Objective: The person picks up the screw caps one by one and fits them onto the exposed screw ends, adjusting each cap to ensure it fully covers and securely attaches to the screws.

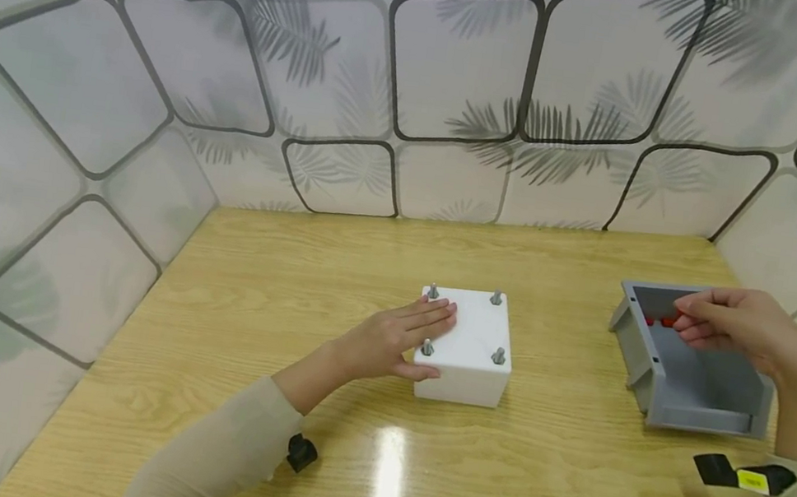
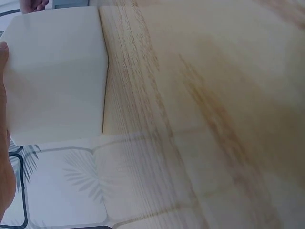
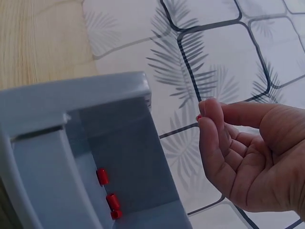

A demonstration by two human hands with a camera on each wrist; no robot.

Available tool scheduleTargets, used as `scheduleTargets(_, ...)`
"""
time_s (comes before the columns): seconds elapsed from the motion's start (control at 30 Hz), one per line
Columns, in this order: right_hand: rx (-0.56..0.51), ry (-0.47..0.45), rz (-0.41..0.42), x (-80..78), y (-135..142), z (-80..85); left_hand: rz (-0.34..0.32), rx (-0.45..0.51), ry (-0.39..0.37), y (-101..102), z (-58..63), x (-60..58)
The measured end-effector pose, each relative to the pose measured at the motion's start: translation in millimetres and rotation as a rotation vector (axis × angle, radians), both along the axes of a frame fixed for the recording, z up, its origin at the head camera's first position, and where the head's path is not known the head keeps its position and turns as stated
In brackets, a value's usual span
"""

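Note:
A white block point(image 1: 467, 327) with metal bolts point(image 1: 496, 298) standing at its top corners sits mid-table. My left hand point(image 1: 387, 340) rests on its left side, straight fingers flat on top and thumb by the front edge. At the right, my right hand point(image 1: 743, 324) is raised over a grey bin point(image 1: 700, 419). In the right wrist view, thumb and fingertips pinch a small red cap point(image 3: 198, 117), mostly hidden by the fingers. Several more red caps point(image 3: 113, 201) lie inside the bin, along the bottom of its wall.
The wooden table point(image 1: 277, 267) meets patterned fabric walls point(image 1: 466, 66) at the back and sides. Black wrist straps point(image 1: 302, 453) show at both sleeves.

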State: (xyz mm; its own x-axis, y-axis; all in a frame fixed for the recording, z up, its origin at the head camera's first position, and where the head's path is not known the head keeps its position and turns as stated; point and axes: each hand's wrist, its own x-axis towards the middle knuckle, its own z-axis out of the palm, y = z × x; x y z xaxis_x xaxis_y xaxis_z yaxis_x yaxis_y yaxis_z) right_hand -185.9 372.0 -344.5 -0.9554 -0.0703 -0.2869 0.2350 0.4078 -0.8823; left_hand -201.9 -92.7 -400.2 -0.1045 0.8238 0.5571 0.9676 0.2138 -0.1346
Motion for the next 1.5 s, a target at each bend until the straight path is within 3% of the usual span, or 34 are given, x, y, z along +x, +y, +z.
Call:
scheduleTargets(0.5, 0.097, 0.034, 0.107, -11.6, -14, 6.6, 0.006, -0.011, 0.013, 1, 0.9, -1.5)
scheduleTargets(1.0, 0.106, 0.057, 0.151, -23.6, -34, 20.5, 0.012, -0.011, 0.002, 3, 0.0, -5.5)
scheduleTargets(1.5, 0.112, 0.116, 0.175, -19.9, -56, 33.5, 0.02, -0.021, 0.0, 2, -1.9, -4.7)
